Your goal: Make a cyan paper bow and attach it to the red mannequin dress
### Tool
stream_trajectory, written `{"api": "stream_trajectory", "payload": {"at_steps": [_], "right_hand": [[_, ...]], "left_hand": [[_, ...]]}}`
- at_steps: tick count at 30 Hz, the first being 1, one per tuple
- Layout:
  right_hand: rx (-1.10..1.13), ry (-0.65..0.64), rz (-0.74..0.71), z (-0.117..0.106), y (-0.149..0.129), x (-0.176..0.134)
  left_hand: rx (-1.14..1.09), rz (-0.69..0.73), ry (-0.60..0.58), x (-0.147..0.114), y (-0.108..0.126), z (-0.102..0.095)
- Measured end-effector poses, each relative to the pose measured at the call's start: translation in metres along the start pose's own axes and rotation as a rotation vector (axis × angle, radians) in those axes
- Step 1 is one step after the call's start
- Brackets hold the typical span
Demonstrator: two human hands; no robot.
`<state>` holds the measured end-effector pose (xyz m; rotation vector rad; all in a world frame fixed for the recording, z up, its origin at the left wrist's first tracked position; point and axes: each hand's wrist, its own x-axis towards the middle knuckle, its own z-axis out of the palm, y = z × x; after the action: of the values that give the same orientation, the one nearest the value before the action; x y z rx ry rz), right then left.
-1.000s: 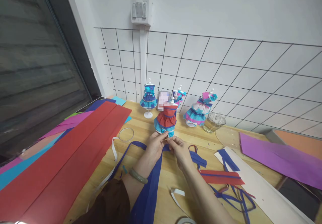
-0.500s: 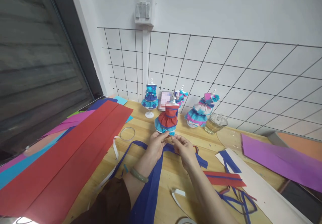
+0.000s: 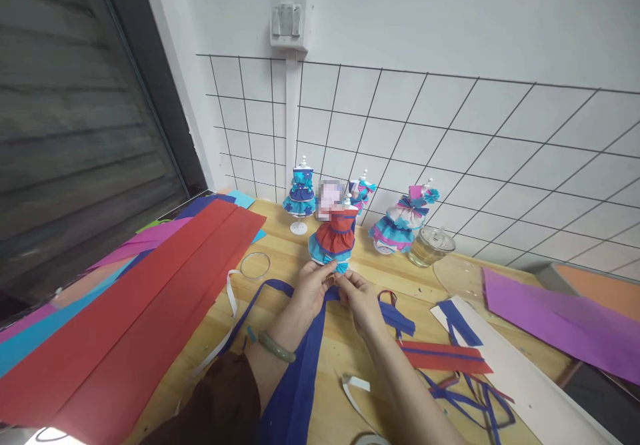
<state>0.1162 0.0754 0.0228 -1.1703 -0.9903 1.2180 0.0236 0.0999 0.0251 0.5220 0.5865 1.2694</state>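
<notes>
A small light-blue pleated paper bow point(image 3: 342, 267) is pinched between my two hands. My left hand point(image 3: 311, 289), with a green bangle at the wrist, grips its left side between thumb and fingers. My right hand point(image 3: 361, 298) is closed at the bow's lower right; its fingertips nearly meet those of the left. Right behind them stands a miniature dress form in a red and blue paper dress point(image 3: 335, 237), its light-blue hem just above my fingertips. A long dark-blue paper strip point(image 3: 295, 378) runs beneath my hands and left forearm.
Large red paper sheets point(image 3: 150, 311) cover the left side. Other dressed forms, one in blue point(image 3: 301, 191) and one in pink and blue point(image 3: 399, 221), stand by the wall grid. Near a glass cup point(image 3: 431, 246) lie purple paper point(image 3: 555, 321) and a red strip point(image 3: 445, 356).
My right hand has turned slightly and drawn in closer to the left at the bow. The view has shifted a little; the bow stays between my fingers.
</notes>
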Motion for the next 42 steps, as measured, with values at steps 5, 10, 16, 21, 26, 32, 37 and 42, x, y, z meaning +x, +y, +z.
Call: {"api": "stream_trajectory", "payload": {"at_steps": [5,10,16,21,26,32,37,42], "right_hand": [[-0.054,-0.031,0.02,-0.011,-0.008,0.0],[-0.094,0.029,-0.019,-0.019,-0.021,0.005],[-0.141,0.071,-0.086,-0.015,-0.03,0.014],[-0.161,0.082,-0.116,-0.006,-0.039,0.019],[-0.149,0.083,-0.125,-0.003,-0.041,0.022],[-0.093,0.114,-0.064,-0.015,-0.023,0.014],[-0.072,0.102,-0.024,-0.015,-0.02,0.011],[-0.041,0.12,-0.018,-0.006,-0.026,0.017]], "left_hand": [[0.009,-0.001,0.013,0.001,0.0,-0.001],[0.028,-0.022,0.044,0.0,0.001,0.0],[0.034,-0.029,0.071,0.001,0.001,0.001],[0.036,-0.017,0.063,0.001,0.001,0.001],[0.029,0.004,0.044,0.0,0.001,0.001],[0.031,0.013,0.037,0.001,-0.001,-0.002],[0.034,0.024,0.016,0.002,-0.003,-0.003],[0.04,0.023,0.018,0.001,0.0,0.0]]}}
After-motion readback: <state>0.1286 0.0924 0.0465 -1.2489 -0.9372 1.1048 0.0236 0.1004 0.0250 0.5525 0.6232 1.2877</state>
